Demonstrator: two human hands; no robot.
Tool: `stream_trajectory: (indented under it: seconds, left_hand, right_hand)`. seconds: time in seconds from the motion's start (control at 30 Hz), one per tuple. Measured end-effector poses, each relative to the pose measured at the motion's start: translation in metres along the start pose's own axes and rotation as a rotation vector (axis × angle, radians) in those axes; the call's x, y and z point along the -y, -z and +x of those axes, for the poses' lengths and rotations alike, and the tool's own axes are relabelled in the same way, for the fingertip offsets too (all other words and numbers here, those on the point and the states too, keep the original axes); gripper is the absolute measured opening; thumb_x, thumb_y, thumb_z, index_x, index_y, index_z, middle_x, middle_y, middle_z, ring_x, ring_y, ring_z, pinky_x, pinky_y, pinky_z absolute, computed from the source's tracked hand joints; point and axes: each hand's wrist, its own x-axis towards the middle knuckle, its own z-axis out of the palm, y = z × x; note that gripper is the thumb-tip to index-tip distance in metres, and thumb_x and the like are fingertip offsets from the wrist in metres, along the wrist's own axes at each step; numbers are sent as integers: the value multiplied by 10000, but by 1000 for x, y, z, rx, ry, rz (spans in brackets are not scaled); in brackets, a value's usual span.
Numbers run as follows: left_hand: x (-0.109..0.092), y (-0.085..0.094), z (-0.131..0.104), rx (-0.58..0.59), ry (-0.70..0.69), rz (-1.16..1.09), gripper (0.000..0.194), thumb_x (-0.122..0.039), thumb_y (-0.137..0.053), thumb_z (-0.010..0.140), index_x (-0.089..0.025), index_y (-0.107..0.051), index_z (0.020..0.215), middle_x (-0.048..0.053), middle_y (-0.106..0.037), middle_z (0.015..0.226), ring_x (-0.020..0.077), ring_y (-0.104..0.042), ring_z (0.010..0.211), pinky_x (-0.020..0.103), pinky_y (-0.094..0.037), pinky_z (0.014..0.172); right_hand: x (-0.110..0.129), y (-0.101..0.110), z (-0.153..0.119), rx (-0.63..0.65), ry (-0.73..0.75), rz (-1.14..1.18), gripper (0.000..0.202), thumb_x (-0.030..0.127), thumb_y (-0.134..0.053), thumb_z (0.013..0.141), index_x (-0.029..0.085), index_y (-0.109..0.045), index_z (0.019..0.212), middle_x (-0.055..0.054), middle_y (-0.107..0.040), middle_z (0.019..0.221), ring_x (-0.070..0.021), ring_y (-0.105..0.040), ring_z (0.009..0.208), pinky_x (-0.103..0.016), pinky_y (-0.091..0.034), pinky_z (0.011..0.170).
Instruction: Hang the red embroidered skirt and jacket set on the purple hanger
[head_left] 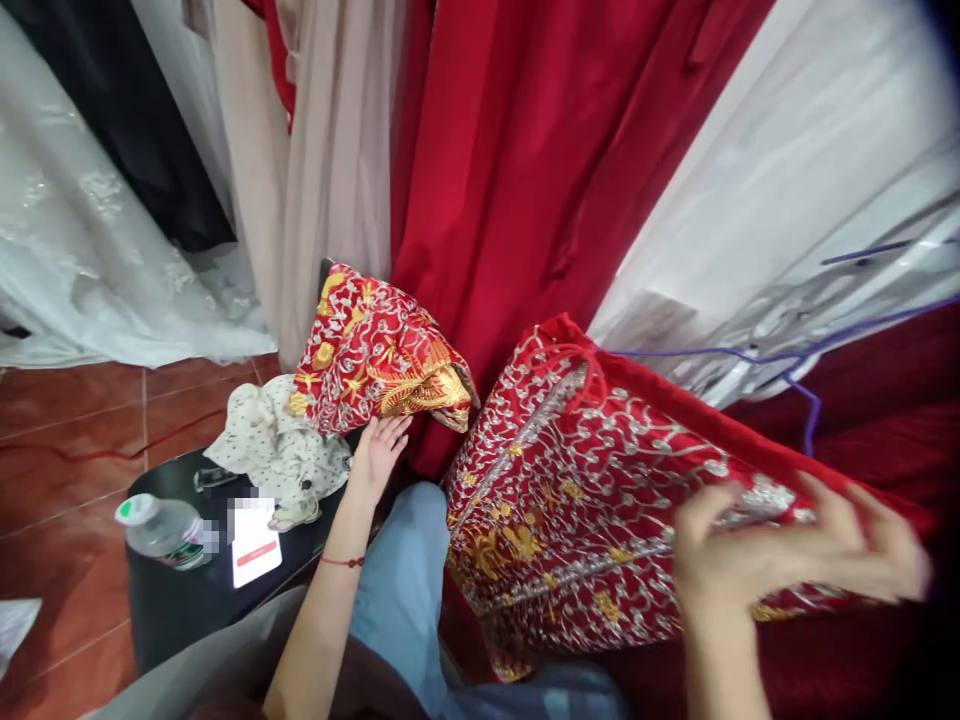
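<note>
Red drapery [502, 170] hangs behind the cloth [585, 510], likely heavy but soft, best held by its edge [675, 394]; left hand [381, 452] open beside a bundle [360, 350], right hand [780, 565] too blurred to tell its grip.

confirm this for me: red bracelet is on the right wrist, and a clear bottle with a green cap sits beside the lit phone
The wrist is wrong: the head view shows the red bracelet on the left hand's wrist. The clear bottle is beside the lit phone.

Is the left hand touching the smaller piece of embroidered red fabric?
Cannot tell. In the head view, the left hand overlaps the lower edge of the embroidered red fabric, but a small gap in depth could be hidden.
</note>
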Motion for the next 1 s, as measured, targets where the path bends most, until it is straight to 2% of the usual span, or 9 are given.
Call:
stream_trajectory:
  seconds: [0.03, 0.07, 0.2, 0.27, 0.37, 0.5, 0.6, 0.8, 1.0]
  left_hand:
    - [0, -1, 0, -21, 12, -100, 368, -443, -464, 989, -160, -696, 956, 121, -709, 1120, 173, -682, 1092, 250, -556, 842]
    - [1, -1, -1, -34, 14, -208, 408, -466, -420, 1005, -161, -684, 945, 114, -708, 1061, 162, -690, 1052, 243, -560, 828]
    - [0, 6, -7, 6, -38, -436, 464, -481, -345, 1037, -178, -634, 836, 42, -640, 810, 107, -662, 790, 199, -543, 688]
    - [-7, 9, -11, 38, -84, -413, 404, -421, -405, 1035, -188, -621, 786, 5, -601, 741, 84, -613, 694, 186, -526, 656]
    - [-23, 8, -19, 81, -160, -378, 329, -318, -489, 1015, -194, -616, 738, -21, -575, 702, 64, -580, 658, 163, -514, 650]
    - [-37, 2, -30, 98, -224, -328, 254, -304, -542, 987, -200, -652, 783, -16, -630, 783, 62, -615, 732, 159, -520, 676]
    - [-35, -2, -34, 31, -233, -172, 188, -417, -638, 914, -238, -695, 919, -8, -699, 929, 103, -661, 872, 220, -558, 772]
    - [-19, -18, -39, 73, -265, 56, 563, -648, -753, 695, -253, -682, 1089, 53, -698, 1215, 245, -627, 1179, 386, -534, 1045]
    - [-19, -63, -46, -162, -695, 598, 389, -495, -693, 827, -306, -660, 1166, -24, -642, 1337, 212, -435, 1427, 346, -321, 1238]
  right_hand:
    - [29, -4, -10, 17, 162, 72, 564, 357, -569, 810, 396, -521, 1370, -232, -534, 1273, -484, -457, 1257, -721, -319, 958]
    - [59, -8, -20, 147, 282, 141, 602, 335, -552, 837, 366, -462, 1431, -219, -549, 1261, -470, -479, 1230, -720, -346, 952]
    - [171, -37, -61, 528, 567, 347, 615, 312, -525, 905, 279, -381, 1502, -202, -511, 1404, -410, -451, 1280, -630, -386, 978]
    - [211, -54, -77, 608, 756, 372, 608, 258, -528, 917, 306, -391, 1507, -148, -456, 1511, -389, -356, 1393, -585, -359, 1015]
    - [245, -76, -89, 625, 902, 369, 469, 201, -495, 948, 296, -524, 1406, -99, -451, 1542, -358, -320, 1432, -573, -288, 1063]
    - [254, -87, -87, 667, 939, 416, 247, 194, -461, 987, 255, -679, 1084, -83, -683, 1221, -280, -532, 1155, -527, -301, 1041]
    - [248, -76, -81, 657, 965, 428, 194, 198, -493, 979, 244, -681, 990, -61, -706, 987, -244, -552, 968, -431, -378, 916]
    - [221, -36, -65, 678, 952, 492, 189, 275, -528, 983, 228, -677, 876, -28, -676, 820, -193, -545, 785, -333, -388, 681]
    - [187, -26, -23, 722, 638, 479, 213, 269, -480, 990, 201, -678, 1029, -63, -698, 943, -199, -625, 846, -320, -464, 725]
